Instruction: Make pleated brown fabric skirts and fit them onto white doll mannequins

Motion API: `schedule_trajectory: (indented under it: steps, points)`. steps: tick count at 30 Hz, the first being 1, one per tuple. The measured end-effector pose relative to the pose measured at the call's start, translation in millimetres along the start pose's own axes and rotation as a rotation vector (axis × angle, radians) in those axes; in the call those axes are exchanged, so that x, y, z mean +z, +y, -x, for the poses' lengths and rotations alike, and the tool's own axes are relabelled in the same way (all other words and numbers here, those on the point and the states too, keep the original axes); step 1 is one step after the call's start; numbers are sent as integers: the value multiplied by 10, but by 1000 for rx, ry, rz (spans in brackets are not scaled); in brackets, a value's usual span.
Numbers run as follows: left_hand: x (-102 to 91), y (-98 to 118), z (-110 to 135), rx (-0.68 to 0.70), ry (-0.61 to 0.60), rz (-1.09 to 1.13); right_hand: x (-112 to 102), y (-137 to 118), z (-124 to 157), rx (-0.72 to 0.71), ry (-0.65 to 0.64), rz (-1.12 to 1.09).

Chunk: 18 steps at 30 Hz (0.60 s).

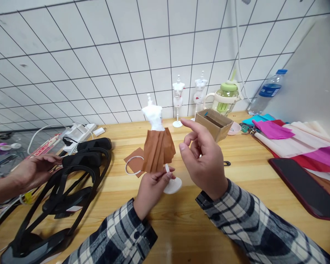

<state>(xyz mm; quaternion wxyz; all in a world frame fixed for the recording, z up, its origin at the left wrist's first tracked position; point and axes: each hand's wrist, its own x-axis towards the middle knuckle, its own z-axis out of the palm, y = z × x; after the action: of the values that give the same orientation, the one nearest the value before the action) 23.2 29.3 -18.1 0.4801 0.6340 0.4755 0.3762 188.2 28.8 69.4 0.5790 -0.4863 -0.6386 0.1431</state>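
Note:
My left hand [154,189] is closed around the thin stem of a small white dress form [153,114], just above its round white base [172,185]. The form leans to the left and wears a pleated brown cloth skirt [155,150]. To its right, my right hand [205,156] is raised with the index finger stretched out and the other fingers loosely curled; nothing shows in it. Behind the skirt, a white ring [134,157] lies on a square of brown cloth [128,154].
Two more dress forms [178,96] stand near the tiled wall, beside a cardboard box [215,124] and a green-lidded cup [227,96]. Right are coloured cloths [302,146] and a phone [305,187]. Another person's hand [35,170] touches a black strapped frame [85,161] at left.

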Motion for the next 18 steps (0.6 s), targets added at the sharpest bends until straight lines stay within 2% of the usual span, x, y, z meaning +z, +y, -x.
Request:
schedule_trajectory:
  steps: [3,6,8,9,14,18]
  points:
    - [-14,13,-11,-7,29,-22,18,18,-11,62,-120,3]
    - [-18,0,-8,30,62,-68,54,46,-11,158,-411,11]
    - [-14,-18,-7,46,88,-99,88,56,1,231,-539,-3]
    - [-10,-27,-8,56,101,-110,106,58,10,257,-551,-11]
    - [23,-43,-19,159,171,-115,191,71,56,312,-438,-60]
    - [44,-35,-11,158,136,-115,215,118,65,330,-370,-47]
